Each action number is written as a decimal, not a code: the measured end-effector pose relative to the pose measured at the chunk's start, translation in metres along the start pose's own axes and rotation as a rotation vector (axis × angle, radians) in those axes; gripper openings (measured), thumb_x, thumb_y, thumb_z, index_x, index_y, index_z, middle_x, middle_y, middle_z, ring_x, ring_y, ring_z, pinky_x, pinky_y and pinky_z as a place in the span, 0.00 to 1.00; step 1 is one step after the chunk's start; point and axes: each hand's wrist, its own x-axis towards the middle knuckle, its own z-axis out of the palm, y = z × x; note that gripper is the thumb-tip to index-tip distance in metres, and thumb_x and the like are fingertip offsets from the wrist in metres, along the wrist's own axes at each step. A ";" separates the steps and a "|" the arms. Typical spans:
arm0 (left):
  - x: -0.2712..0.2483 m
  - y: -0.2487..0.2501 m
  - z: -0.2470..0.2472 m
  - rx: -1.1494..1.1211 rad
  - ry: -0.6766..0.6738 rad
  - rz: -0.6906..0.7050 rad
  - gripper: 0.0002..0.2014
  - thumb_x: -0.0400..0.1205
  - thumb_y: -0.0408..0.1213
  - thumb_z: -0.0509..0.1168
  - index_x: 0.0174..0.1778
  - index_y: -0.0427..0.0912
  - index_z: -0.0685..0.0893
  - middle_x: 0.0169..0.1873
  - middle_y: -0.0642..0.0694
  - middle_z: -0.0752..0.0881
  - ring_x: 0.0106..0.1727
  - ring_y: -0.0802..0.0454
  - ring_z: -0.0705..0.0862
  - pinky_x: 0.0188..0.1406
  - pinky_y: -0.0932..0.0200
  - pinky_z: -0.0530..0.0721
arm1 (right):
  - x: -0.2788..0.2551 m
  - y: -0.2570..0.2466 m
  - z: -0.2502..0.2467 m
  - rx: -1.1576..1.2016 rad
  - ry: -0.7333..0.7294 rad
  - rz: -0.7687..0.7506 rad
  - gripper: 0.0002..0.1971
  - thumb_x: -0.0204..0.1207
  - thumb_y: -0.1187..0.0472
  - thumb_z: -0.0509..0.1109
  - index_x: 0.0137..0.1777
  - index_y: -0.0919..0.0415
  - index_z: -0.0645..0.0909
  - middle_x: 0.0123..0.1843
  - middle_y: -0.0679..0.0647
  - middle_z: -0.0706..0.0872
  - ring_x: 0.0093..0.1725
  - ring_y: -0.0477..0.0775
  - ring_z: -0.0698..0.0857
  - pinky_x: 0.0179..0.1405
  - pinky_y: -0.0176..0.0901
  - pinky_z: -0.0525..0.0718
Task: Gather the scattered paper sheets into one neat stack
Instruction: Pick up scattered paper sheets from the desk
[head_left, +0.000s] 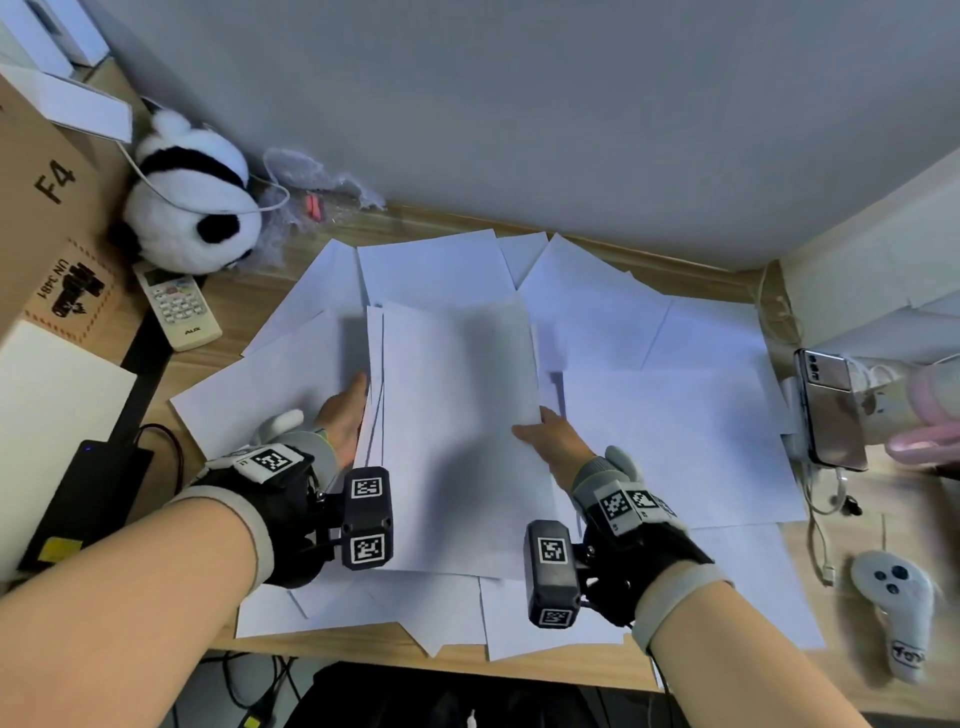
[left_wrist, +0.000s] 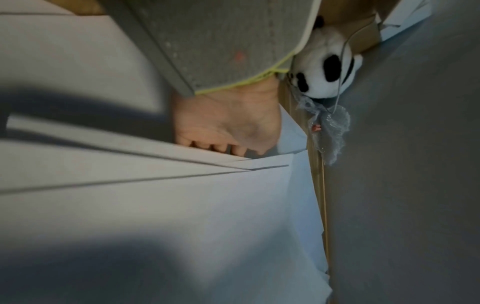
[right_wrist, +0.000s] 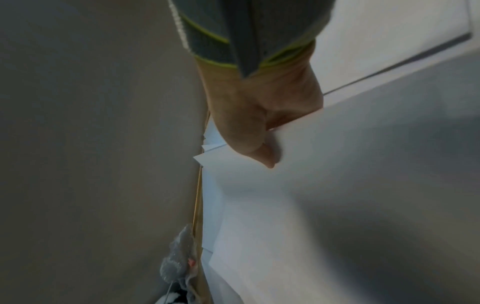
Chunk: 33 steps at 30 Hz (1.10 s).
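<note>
Many white paper sheets lie scattered over the wooden desk. A small bundle of sheets is held up above them in the middle. My left hand holds the bundle's left edge, its fingers tucked under the sheets. My right hand pinches the right edge, thumb on top of the paper, the other fingers hidden beneath. The bundle's left edges are uneven.
A panda plush, a remote control and cardboard boxes sit at the left. A phone, cables and a white controller lie at the right. A grey wall closes the back; crumpled plastic wrap lies against it.
</note>
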 end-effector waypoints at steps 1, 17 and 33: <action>0.000 -0.001 0.002 -0.028 -0.009 0.008 0.39 0.69 0.66 0.66 0.63 0.34 0.81 0.60 0.39 0.86 0.59 0.42 0.85 0.65 0.48 0.80 | 0.001 0.004 0.002 0.043 0.027 -0.012 0.28 0.76 0.68 0.65 0.77 0.66 0.65 0.70 0.61 0.78 0.67 0.62 0.79 0.67 0.48 0.77; -0.070 0.083 0.043 0.027 -0.231 0.625 0.11 0.70 0.27 0.75 0.42 0.47 0.88 0.33 0.59 0.92 0.41 0.62 0.90 0.56 0.60 0.86 | -0.049 -0.047 -0.068 0.561 0.160 -0.516 0.14 0.65 0.69 0.71 0.52 0.65 0.83 0.43 0.52 0.89 0.42 0.50 0.87 0.48 0.40 0.85; -0.052 0.063 0.072 0.101 -0.017 0.613 0.16 0.82 0.26 0.58 0.64 0.40 0.81 0.53 0.44 0.84 0.52 0.49 0.80 0.52 0.60 0.78 | -0.007 0.014 -0.074 0.211 0.355 -0.137 0.30 0.68 0.70 0.75 0.71 0.61 0.73 0.72 0.63 0.75 0.63 0.58 0.76 0.56 0.46 0.75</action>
